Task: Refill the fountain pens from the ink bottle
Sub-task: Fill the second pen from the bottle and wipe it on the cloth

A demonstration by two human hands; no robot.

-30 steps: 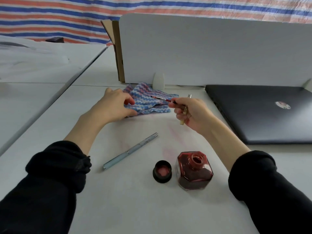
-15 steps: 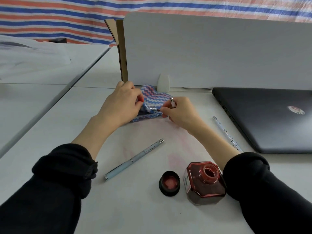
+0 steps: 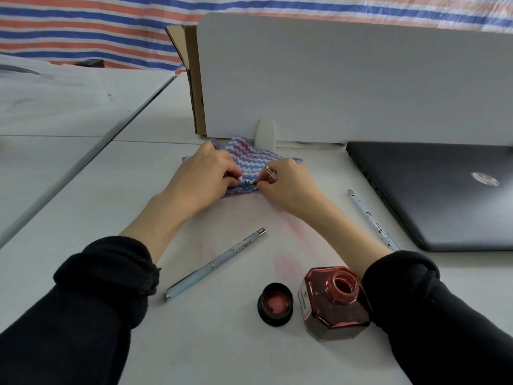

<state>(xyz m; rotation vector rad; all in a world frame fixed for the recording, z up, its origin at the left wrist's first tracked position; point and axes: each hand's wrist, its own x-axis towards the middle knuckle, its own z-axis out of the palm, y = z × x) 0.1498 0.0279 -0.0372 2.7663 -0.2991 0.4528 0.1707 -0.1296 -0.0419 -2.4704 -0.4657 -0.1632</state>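
Two hands meet over a striped cloth (image 3: 251, 158) at the far side of the white table (image 3: 83, 207), seen from the head camera. The right hand (image 3: 288, 184) pinches a small pen part (image 3: 250, 182) between thumb and forefinger: a short silver nib section with a dark red end, pointing toward the left hand. A silver, pale-tipped piece (image 3: 270, 173) sticks up from the same fist, gripped by the curled fingers. The left hand (image 3: 206, 176) is closed on a fold of the cloth, its fingertips right at the nib; whether they touch the metal cannot be told. The cloth has wavy blue, pink and white bands and lies just in front of a white board (image 3: 347, 79) standing upright.

Nearer the person, a pale blue pen (image 3: 215, 263) with a silver tip lies on the table at a slant, untouched, between the forearms. A second, thin white pen barrel (image 3: 370, 218) with dark specks lies beside the right forearm, near a closed dark laptop (image 3: 438, 190).

The ink bottle (image 3: 333, 304) stands upright and open close to the right sleeve. It is faceted glass, deep red with ink, with a label on one face. Its black cap (image 3: 275, 304) lies just left of it, inside up and stained pink. Faint pink smears mark the table between bottle and cloth.
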